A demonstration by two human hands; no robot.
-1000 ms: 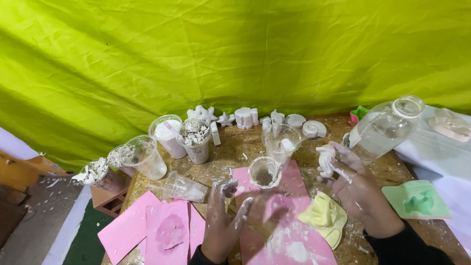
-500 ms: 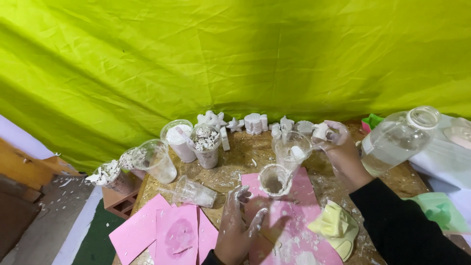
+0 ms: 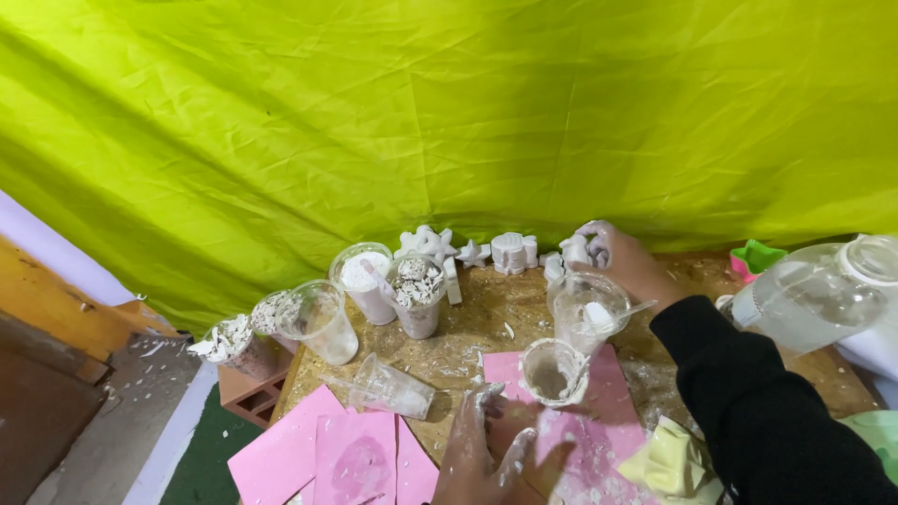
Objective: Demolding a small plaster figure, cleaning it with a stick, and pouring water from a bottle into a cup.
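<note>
A white plaster figure (image 3: 574, 251) sits clenched in the right hand (image 3: 619, 260), at the back of the wooden table (image 3: 486, 323) beside the row of white casts (image 3: 468, 251). The left hand (image 3: 482, 449) (plaster-smeared, grasping nothing) rests flat, near the table's front edge, touching a pink sheet (image 3: 599, 421) just in front of a small clear cup (image 3: 554, 371).

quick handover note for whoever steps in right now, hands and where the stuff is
Right hand: reached to the back of the table, shut on a white plaster figure, by the row of white casts.
Left hand: open, plaster-coated, flat on the pink sheet.
Small mixing cup stands on that sheet.
Done: several casts lined up at the back.
Left: the held figure is not yet set down.
</note>
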